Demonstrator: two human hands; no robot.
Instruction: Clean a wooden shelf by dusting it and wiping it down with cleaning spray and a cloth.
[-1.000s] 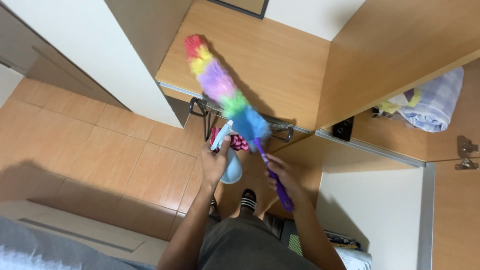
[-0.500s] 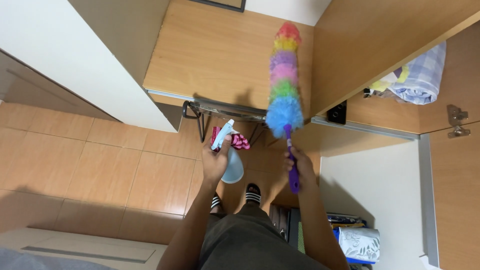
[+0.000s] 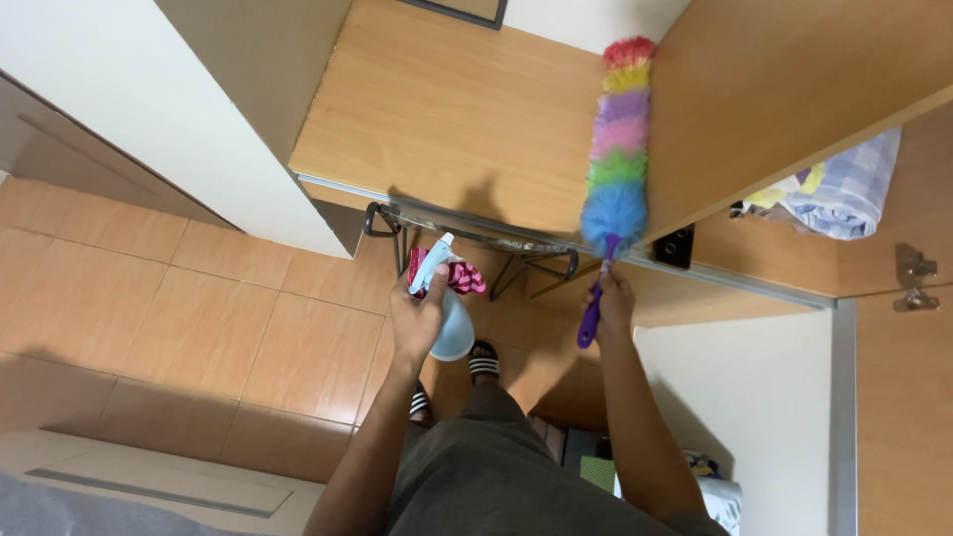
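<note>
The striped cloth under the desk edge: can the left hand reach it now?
Probably not freely: the left hand already grips a spray bottle, although the striped cloth lies just beside it with nothing between.

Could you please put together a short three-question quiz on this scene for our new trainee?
1. What does the left hand hold?
2. True or false: the rainbow duster lies flat on the tiled floor.
3. Which end of the duster does the right hand grip: the fluffy head or the purple handle?

Key
1. A pale blue spray bottle.
2. False; its head rests against the wooden desk top.
3. The purple handle.
</note>
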